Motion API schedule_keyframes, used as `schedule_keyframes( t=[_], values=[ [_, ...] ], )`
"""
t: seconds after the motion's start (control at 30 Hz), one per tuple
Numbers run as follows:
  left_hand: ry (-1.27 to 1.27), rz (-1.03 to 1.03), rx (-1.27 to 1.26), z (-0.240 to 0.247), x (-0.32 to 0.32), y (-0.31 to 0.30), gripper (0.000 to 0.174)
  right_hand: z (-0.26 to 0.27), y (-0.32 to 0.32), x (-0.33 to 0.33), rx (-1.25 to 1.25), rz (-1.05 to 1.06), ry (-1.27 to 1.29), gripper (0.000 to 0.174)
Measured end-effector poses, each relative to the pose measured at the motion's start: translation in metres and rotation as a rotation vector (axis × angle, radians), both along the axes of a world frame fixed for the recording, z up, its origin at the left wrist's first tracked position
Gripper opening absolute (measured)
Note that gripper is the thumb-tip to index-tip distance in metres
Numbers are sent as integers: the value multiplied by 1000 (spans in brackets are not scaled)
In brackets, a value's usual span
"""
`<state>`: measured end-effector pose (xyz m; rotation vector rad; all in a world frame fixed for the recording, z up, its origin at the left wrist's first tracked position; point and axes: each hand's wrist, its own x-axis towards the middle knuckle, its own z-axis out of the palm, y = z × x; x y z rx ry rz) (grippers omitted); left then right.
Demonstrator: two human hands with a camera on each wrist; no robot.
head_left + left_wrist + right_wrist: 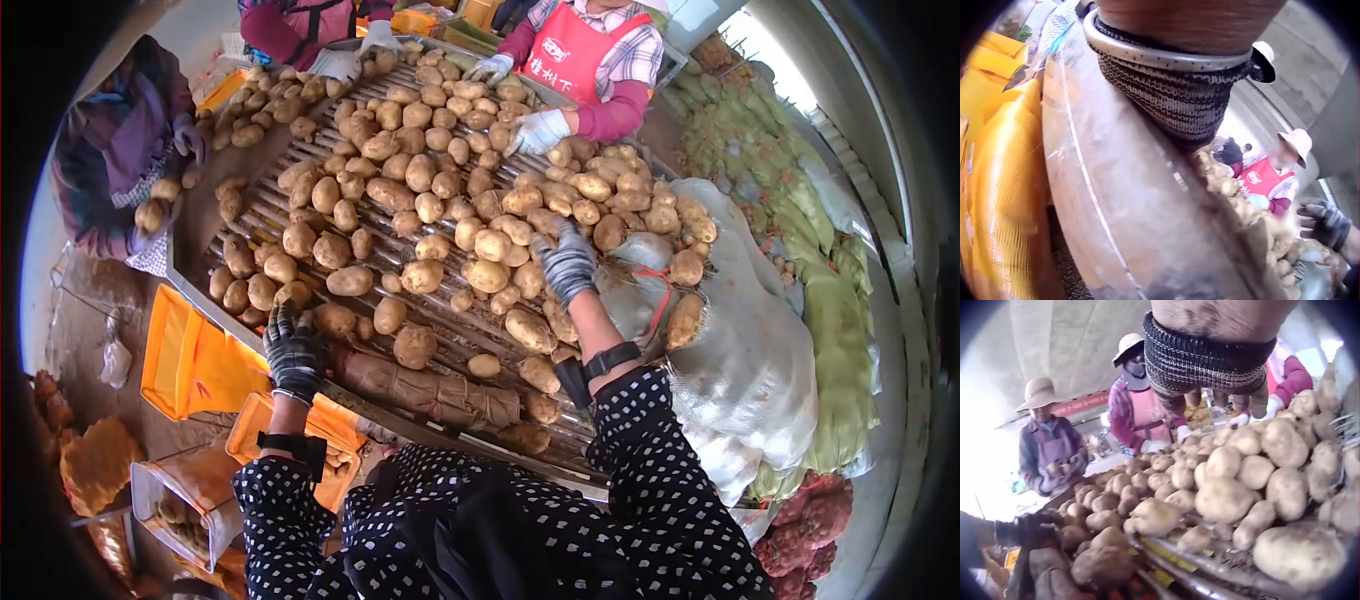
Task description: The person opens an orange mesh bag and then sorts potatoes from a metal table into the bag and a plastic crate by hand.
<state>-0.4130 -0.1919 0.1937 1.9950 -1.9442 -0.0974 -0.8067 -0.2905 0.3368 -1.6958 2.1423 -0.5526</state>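
Observation:
Potatoes cover a slatted sorting table. My left hand, in a striped knit glove, is at the table's near left edge, its fingers extended up to a potato there. In the left wrist view its fingers are hidden behind the glove cuff. My right hand, gloved alike, reaches over the pile at the right. Its bare fingertips point down above the potatoes in the right wrist view, with nothing held between them.
A rolled brown sack lies along the near edge. White sacks stand at the right, orange crates below the left edge. Across the table, a person in a red apron has gloved hands among the potatoes; another person stands left.

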Motion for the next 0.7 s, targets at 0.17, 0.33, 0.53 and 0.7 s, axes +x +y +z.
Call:
schedule_keyframes(
  t=[0.17,0.33,0.53,0.7],
  values=[
    [-28,31,-6,6,0,2,47,-51,-24,0,118,-211,290,73],
    [-35,51,-42,4,-2,2,47,-111,-38,15,-146,162,-87,48],
    [-17,21,-83,1,-1,-1,38,-101,23,111,-58,335,1,40],
    [38,3,-23,4,0,-1,37,-75,21,86,-58,699,-228,34]
  ],
)
